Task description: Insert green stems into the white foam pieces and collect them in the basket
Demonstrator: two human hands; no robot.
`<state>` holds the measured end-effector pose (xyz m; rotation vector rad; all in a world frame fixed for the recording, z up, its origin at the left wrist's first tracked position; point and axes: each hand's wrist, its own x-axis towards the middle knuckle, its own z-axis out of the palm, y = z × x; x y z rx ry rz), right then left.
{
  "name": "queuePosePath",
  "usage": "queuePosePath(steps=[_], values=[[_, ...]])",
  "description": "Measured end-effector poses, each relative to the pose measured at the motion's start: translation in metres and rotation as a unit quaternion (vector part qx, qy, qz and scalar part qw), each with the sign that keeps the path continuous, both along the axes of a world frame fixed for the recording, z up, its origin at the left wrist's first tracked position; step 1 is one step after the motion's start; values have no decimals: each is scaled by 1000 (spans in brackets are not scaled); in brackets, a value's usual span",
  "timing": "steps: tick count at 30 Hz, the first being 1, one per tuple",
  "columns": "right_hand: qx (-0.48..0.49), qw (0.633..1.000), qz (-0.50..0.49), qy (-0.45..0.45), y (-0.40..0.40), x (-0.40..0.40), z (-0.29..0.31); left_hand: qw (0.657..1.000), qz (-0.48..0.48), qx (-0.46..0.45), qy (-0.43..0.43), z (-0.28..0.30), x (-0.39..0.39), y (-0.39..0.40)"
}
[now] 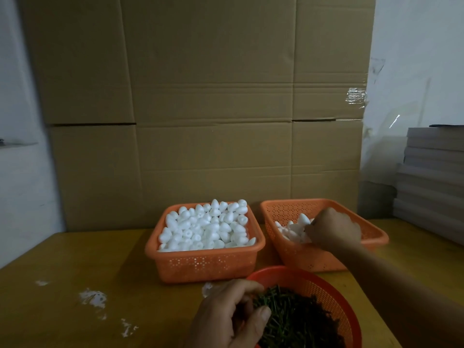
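An orange basket [160, 252] in the middle is heaped with white foam pieces [206, 227]. To its right a second orange basket [283, 209] holds a smaller pile of foam pieces [292, 232]. My right hand [334, 228] reaches into this right basket, fingers curled down at the pile; whether it holds a piece is hidden. A round orange basket [324, 290] at the near edge is full of green stems [288, 320]. My left hand [231, 315] is at that basket's left rim, fingers and thumb curled into the stems.
A tall cardboard sheet [200, 96] stands behind the baskets. Stacked grey boards [431, 182] sit at the right. White foam crumbs [93, 297] lie on the yellow table [75, 259] at the left.
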<state>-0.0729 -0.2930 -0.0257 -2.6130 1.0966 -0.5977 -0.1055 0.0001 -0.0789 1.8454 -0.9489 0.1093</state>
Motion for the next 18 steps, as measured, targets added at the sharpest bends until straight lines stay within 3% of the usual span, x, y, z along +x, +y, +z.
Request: queuePosePath(steps=[8, 14, 18], values=[[62, 998, 13, 8, 2, -7, 5, 1000, -1, 21, 1, 6, -2, 2], [50, 993, 27, -105, 0, -19, -1, 999, 1, 35, -1, 9, -4, 4], [56, 980, 114, -152, 24, -36, 1, 999, 6, 39, -1, 11, -6, 3]])
